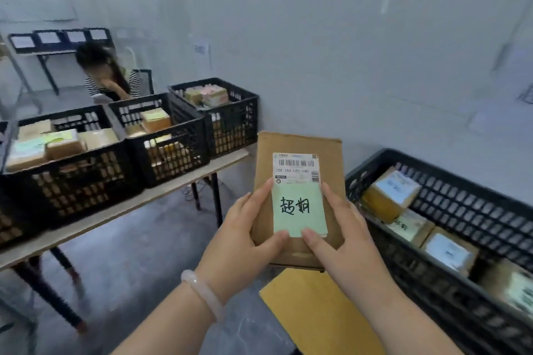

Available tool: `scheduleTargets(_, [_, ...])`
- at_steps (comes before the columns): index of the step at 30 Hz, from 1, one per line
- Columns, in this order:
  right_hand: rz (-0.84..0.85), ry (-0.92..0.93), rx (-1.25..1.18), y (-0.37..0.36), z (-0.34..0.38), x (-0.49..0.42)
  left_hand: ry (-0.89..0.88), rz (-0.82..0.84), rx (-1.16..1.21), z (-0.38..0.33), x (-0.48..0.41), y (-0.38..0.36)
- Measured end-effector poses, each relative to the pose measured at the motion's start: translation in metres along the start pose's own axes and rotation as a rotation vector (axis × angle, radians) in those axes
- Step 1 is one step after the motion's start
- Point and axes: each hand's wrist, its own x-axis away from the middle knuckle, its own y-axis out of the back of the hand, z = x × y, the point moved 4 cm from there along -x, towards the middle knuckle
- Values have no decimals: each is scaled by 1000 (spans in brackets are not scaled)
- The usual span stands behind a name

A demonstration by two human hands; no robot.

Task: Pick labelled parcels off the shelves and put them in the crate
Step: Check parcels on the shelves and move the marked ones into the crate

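I hold a flat brown cardboard parcel (pixel 300 144) upright in front of me with both hands. A white barcode label and a green handwritten note (pixel 298 210) are on its face. My left hand (pixel 242 236) grips its left edge, thumb on the note's lower corner. My right hand (pixel 343 236) grips the right edge, thumb on the note's bottom. A large black crate (pixel 450 181) to my right holds several labelled parcels (pixel 392 193).
Three black crates (pixel 178 147) full of parcels stand on a long table (pixel 121 207) at left. A person (pixel 112 75) sits behind them. A yellow-brown sheet (pixel 317 314) lies below the parcel. Grey floor lies between table and crate.
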Motion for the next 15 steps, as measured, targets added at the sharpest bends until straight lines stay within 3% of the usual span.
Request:
scheduleTargets(6, [-306, -141, 86, 49, -14, 5, -222, 247, 143, -29, -63, -51])
scheduleTargets(15, [-674, -353, 258, 121, -43, 52, -390, 673, 313, -98, -101, -153])
